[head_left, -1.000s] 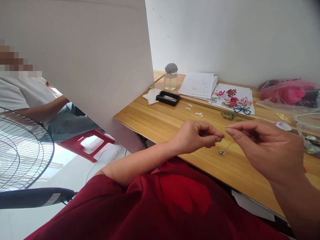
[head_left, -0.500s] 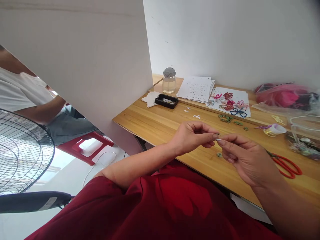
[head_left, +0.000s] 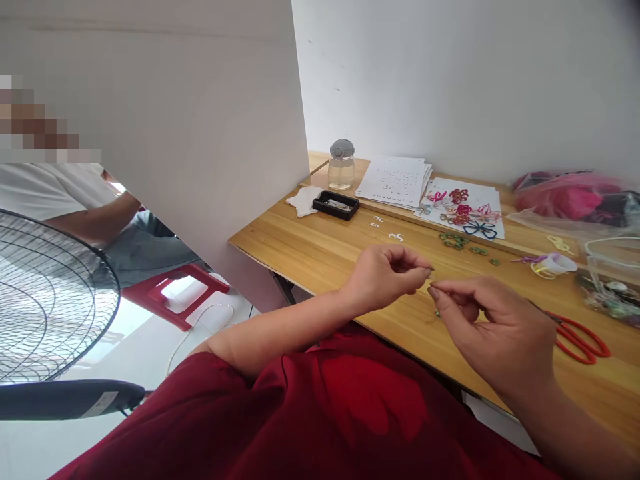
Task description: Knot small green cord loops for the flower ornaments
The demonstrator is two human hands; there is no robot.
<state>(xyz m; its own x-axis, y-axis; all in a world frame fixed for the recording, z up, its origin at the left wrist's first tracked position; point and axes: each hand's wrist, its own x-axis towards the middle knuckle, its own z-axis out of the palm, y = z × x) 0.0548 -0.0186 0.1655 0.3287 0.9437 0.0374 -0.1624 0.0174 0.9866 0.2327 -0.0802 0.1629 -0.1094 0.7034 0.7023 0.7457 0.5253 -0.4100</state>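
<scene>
Between the left hand's (head_left: pixel 387 277) thumb and finger sits a tiny dark bit (head_left: pixel 431 269), pinched tight above the table (head_left: pixel 300 237). Just beside it, the right hand (head_left: pixel 500 327) has its thumb and finger pinched together; I cannot tell if they hold anything. Orange scissors (head_left: pixel 580 325) lie near the right hand. Farther back are green curls (head_left: pixel 453 241), a spool (head_left: pixel 553 265) and bright flowers (head_left: pixel 463 212) on white paper (head_left: pixel 477 192).

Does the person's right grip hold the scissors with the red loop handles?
No, the red-handled scissors lie on the brown wooden table, beside the right grip.
</scene>
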